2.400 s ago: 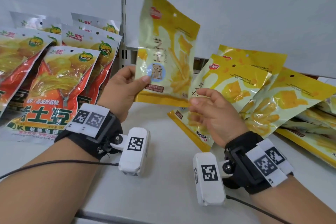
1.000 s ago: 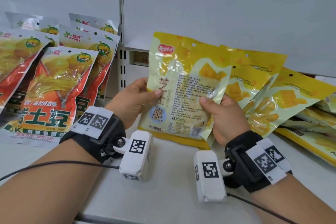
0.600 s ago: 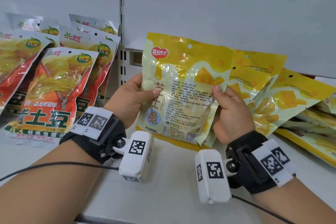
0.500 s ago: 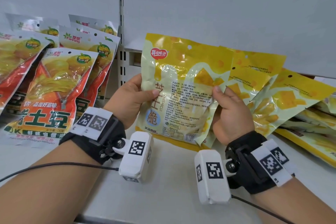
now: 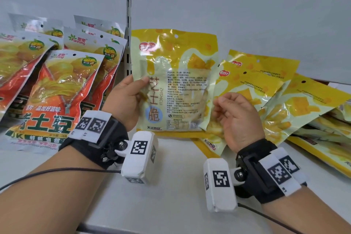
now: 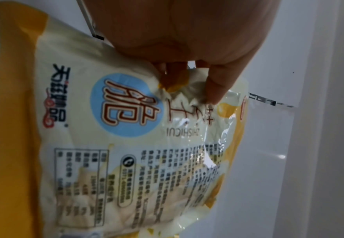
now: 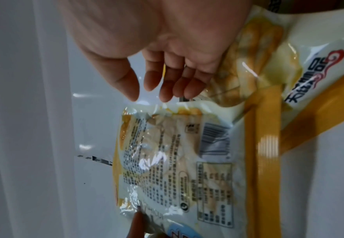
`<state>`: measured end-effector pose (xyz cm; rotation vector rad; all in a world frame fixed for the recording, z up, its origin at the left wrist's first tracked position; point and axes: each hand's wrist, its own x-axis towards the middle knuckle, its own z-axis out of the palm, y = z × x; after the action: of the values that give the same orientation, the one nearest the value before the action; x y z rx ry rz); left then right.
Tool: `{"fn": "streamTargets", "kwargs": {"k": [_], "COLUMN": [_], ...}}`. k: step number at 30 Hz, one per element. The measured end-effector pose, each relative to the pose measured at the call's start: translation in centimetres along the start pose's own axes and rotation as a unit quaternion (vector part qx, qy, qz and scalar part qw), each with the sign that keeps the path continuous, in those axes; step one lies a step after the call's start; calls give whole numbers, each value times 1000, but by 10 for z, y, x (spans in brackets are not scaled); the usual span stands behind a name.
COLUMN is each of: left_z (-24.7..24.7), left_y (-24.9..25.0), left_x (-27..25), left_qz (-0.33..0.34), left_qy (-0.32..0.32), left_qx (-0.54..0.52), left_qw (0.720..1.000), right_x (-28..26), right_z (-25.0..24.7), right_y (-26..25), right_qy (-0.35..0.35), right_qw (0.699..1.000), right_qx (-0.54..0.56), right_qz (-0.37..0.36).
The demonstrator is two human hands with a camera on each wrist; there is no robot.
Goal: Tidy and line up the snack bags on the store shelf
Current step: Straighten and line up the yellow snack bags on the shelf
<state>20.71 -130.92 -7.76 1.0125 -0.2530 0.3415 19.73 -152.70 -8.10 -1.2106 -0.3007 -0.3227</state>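
Note:
A yellow snack bag stands upright above the white shelf, its printed back facing me. My left hand grips its left edge, thumb on the front and fingers behind. The left wrist view shows that hand pinching the crinkled film of the bag. My right hand hovers just off the bag's right edge, fingers loosely curled and holding nothing. In the right wrist view its fingertips hang beside the bag's edge.
More yellow bags lean askew behind my right hand, and others lie flat at far right. Orange-red chip bags stand in rows at left. A slotted upright divides the white back panel.
My right hand has let go of the bag's right edge and drawn back. The left hand alone now holds the bag, which stands a little higher and straighter.

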Motion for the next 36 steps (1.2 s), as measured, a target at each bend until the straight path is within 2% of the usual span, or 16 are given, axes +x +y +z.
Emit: {"fn": "streamTargets", "kwargs": {"k": [3,7,12,19,22,26,29,31,33,35,36], "left_z": [1,8,13,10,13,25,31,31,29,23,19], "left_y": [3,3,9,16,12,-5,-12,-11,-8,-8,-8], "left_x": [1,-3,-12,-16,-17,-24,-26,-25,-21,-14,-10], "left_qz": [3,0,-33,-21,-20,-60,-72,-53,-16,8,6], "left_qy": [18,3,-71,-138,-179,-206,-224,-190,-102,-3,27], "left_qx": [-26,-37,-73,-122,-70,42,63,73,135,208,234], "left_qw": [1000,999,994,983,981,976,970,978,985,978,972], "right_x": [-2,-4,-4,-7,-10,-12,-10,-6,-3,-4,-4], "right_z": [0,1,1,1,5,8,6,2,2,4,4], "right_y": [1,3,1,-1,2,10,18,21,20,16,15], "right_qy": [-35,-96,-113,-172,-206,-230,-161,-103,-79,-75,-76], "right_qw": [999,994,991,983,975,970,981,988,991,991,991], "right_qx": [-11,-44,-51,-61,-73,-58,-103,-106,-102,-113,-113], "right_qz": [3,32,43,37,35,45,35,39,39,22,14]}}
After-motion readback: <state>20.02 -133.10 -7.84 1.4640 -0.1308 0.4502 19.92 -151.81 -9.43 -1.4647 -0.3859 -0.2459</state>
